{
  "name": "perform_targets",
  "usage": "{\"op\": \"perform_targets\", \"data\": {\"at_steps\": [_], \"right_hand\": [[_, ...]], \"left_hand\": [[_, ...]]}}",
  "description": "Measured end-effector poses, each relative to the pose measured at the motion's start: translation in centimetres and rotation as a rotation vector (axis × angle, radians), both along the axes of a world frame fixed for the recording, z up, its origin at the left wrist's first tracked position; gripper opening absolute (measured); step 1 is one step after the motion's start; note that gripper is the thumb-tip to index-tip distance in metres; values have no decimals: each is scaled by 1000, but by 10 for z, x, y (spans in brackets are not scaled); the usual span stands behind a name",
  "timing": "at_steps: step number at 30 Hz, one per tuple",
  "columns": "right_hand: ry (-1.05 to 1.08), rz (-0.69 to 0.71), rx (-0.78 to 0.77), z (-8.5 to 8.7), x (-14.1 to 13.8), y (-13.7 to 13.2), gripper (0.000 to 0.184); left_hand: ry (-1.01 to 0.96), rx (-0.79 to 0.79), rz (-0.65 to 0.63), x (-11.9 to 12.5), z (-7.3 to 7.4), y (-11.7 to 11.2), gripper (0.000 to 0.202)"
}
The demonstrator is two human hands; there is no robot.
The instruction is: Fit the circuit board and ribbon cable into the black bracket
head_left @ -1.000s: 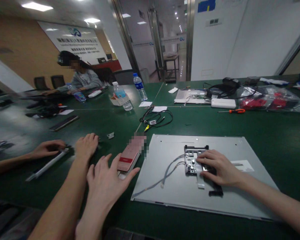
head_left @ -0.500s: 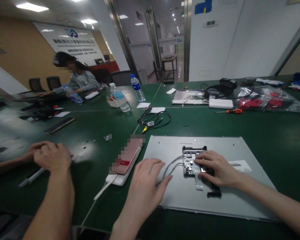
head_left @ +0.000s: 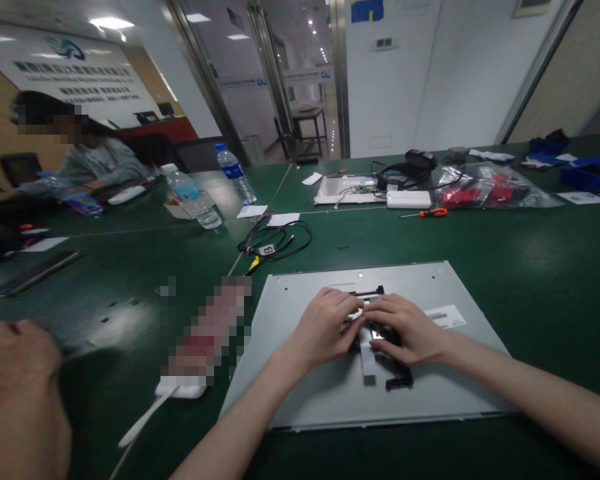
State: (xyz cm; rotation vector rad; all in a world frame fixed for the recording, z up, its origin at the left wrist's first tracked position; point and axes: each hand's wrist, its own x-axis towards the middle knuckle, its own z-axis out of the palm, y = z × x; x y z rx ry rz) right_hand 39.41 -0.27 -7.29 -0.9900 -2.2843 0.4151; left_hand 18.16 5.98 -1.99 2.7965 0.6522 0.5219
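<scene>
A flat grey metal panel [head_left: 305,400] lies on the table in front of me. On it rests a black plastic frame [head_left: 399,383] with a small circuit board, mostly covered by my hands. My left hand [head_left: 330,327] is curled over the frame's left side, thumb and fingers closed on the board's edge. Curled over the right side, my right hand [head_left: 407,330] grips the frame, its fingertips meeting those of the left. A flat ribbon strip [head_left: 367,367] hangs between them toward me. The grey wires at the board's left end are hidden.
A phone [head_left: 210,327] on a white power bank lies left of the panel. Another person's hand [head_left: 20,353] is at far left. Beyond are coiled black cable [head_left: 280,237], bottles [head_left: 235,173], an orange screwdriver [head_left: 433,213], a white box [head_left: 409,199] and a plastic bag [head_left: 495,187].
My left hand has moved right, from the loose wires onto the board, beside my right hand. The right hand stays on the frame. The view has turned right.
</scene>
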Motion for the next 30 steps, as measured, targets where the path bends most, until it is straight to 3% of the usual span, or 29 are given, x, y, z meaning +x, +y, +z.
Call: {"op": "perform_targets", "data": {"at_steps": [4, 13, 20, 25, 30], "right_hand": [[43, -9, -8, 1, 1, 3, 31], [162, -123, -67, -3, 2, 10, 21], [263, -263, -83, -10, 9, 19, 19], [216, -316, -100, 3, 24, 17, 15], [60, -291, -216, 14, 47, -2, 8]], "left_hand": [[42, -58, -34, -7, -7, 0, 15], [77, -148, -60, -3, -5, -7, 39], [90, -148, -61, -1, -13, -7, 37], [100, -131, -70, -2, -17, -7, 40], [109, -130, -67, -4, -18, -7, 42]]}}
